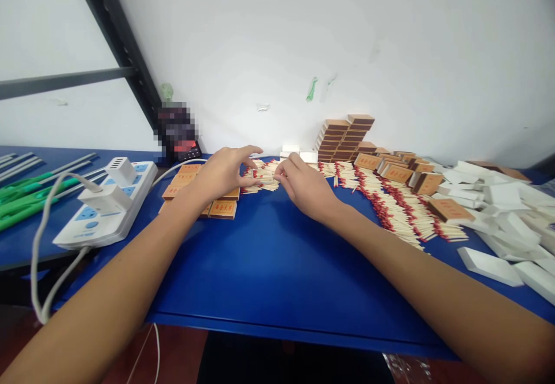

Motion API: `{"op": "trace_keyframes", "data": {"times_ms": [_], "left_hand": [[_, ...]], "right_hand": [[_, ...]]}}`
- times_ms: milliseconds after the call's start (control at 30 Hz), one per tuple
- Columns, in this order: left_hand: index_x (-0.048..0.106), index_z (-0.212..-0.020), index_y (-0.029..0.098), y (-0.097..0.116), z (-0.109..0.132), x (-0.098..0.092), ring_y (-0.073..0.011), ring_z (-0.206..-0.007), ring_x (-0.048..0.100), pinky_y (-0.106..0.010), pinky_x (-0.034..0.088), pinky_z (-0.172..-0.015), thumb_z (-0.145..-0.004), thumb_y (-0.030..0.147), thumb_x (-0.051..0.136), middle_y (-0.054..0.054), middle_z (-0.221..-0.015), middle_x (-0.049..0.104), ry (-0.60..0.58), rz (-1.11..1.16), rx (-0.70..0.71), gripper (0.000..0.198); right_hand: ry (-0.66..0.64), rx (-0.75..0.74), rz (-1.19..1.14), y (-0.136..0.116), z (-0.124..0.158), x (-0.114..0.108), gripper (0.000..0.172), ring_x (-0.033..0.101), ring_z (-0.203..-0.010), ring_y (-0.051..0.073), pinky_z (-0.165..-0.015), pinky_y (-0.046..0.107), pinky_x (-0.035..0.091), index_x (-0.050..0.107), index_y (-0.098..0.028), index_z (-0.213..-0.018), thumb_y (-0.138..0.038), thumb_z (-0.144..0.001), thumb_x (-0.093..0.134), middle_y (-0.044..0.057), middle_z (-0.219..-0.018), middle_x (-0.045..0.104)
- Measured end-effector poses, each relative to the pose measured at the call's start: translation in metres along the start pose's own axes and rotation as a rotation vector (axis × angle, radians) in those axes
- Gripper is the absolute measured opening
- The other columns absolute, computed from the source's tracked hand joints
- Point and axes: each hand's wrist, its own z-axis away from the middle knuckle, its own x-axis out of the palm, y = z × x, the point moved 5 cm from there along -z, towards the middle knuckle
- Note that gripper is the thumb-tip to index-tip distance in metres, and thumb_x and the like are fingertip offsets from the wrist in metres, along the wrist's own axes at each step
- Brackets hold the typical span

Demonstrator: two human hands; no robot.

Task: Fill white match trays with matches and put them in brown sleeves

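Beside red-tipped wooden matches (269, 166), the left hand (223, 171) curves thumb and forefinger apart, the right hand (307, 191) bunches its fingers; I cannot tell either's grasp.

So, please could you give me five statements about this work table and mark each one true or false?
1. A white plastic power strip lies left of the person's bare left hand. True.
2. The two hands are at opposite ends of the table. False: the bare right hand is close to the left one.
3. A stack of brown and orange rectangular matchboxes stands near the white wall. True.
4. Every match head seen here is green. False: the slim wooden matches have red heads.
5. White box-shaped pieces are heaped at the right. True.
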Motion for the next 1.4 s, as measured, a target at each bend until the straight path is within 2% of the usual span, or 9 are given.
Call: {"op": "trace_keyframes", "data": {"times_ms": [100,267,400,733,1033,1133,1233,1333,1400], "left_hand": [[0.062,-0.144,0.025,0.004,0.000,0.001,-0.0266,-0.100,0.078,-0.036,0.053,-0.089,-0.083,0.040,0.088,-0.005,-0.112,0.084,0.000,0.043,0.028,0.068],[0.064,-0.141,0.025,0.007,0.001,0.000,-0.0254,-0.097,0.079,-0.034,0.053,-0.089,-0.081,0.040,0.090,-0.005,-0.111,0.084,0.008,0.116,0.016,0.067],[0.064,-0.141,0.025,0.007,0.001,0.000,-0.0258,-0.102,0.078,-0.034,0.053,-0.089,-0.081,0.040,0.090,-0.005,-0.109,0.084,0.027,0.125,0.022,0.068],[0.065,-0.141,0.025,0.005,0.002,-0.003,-0.0223,-0.091,0.077,-0.032,0.053,-0.085,-0.084,0.040,0.087,-0.004,-0.109,0.084,0.037,0.128,0.010,0.063],[0.064,-0.143,0.025,0.004,0.001,-0.003,-0.0230,-0.092,0.076,-0.033,0.053,-0.086,-0.086,0.039,0.085,-0.004,-0.110,0.084,0.024,0.090,-0.001,0.062],[0.064,-0.143,0.024,0.004,0.001,-0.006,-0.0254,-0.101,0.075,-0.035,0.052,-0.090,-0.089,0.036,0.082,-0.005,-0.110,0.083,0.034,0.039,-0.029,0.059],[0.065,-0.143,0.024,0.007,0.001,-0.003,-0.0264,-0.105,0.074,-0.035,0.052,-0.090,-0.089,0.037,0.080,-0.005,-0.113,0.082,0.011,0.051,-0.040,0.057],[0.067,-0.139,0.025,0.019,0.003,0.005,-0.0258,-0.103,0.075,-0.035,0.053,-0.089,-0.086,0.035,0.083,-0.004,-0.116,0.081,-0.035,0.122,0.031,0.057],[0.067,-0.139,0.023,0.030,0.005,0.012,-0.0260,-0.106,0.074,-0.036,0.054,-0.091,-0.085,0.032,0.082,-0.005,-0.117,0.080,-0.059,0.183,0.080,0.057]], "right_hand": [[-0.008,0.013,0.043,0.002,-0.001,-0.001,0.017,0.064,-0.100,0.026,-0.075,0.035,0.045,0.064,-0.016,-0.112,-0.024,-0.110,0.049,0.014,-0.118,0.063],[-0.046,-0.057,0.076,-0.003,0.002,0.005,0.020,0.064,-0.099,0.026,-0.078,0.036,0.047,0.063,-0.016,-0.113,-0.024,-0.111,0.045,0.015,-0.119,0.063],[-0.024,-0.081,0.070,-0.003,0.003,0.005,0.020,0.063,-0.097,0.025,-0.076,0.035,0.047,0.063,-0.017,-0.113,-0.025,-0.110,0.046,0.014,-0.118,0.063],[0.014,-0.126,0.006,-0.003,0.006,0.003,0.021,0.063,-0.097,0.025,-0.077,0.035,0.047,0.063,-0.017,-0.116,-0.025,-0.109,0.044,0.013,-0.119,0.063],[0.093,-0.120,-0.015,0.001,0.006,-0.001,0.020,0.064,-0.095,0.024,-0.076,0.033,0.044,0.066,-0.018,-0.112,-0.023,-0.107,0.047,0.012,-0.115,0.066],[0.182,-0.033,-0.008,0.012,0.004,-0.007,0.020,0.064,-0.090,0.023,-0.072,0.033,0.041,0.067,-0.018,-0.107,-0.023,-0.104,0.048,0.012,-0.110,0.068],[0.251,0.130,-0.025,0.038,-0.002,-0.018,0.016,0.065,-0.086,0.023,-0.072,0.033,0.040,0.070,-0.017,-0.101,-0.020,-0.098,0.054,0.010,-0.100,0.072],[0.214,0.343,-0.103,0.078,-0.010,-0.034,0.013,0.064,-0.075,0.021,-0.069,0.032,0.041,0.072,-0.018,-0.090,-0.021,-0.091,0.060,0.005,-0.080,0.072],[0.191,0.417,-0.117,0.104,-0.012,-0.048,0.011,0.064,-0.074,0.021,-0.068,0.032,0.042,0.073,-0.019,-0.084,-0.022,-0.088,0.063,0.004,-0.076,0.072]]}}
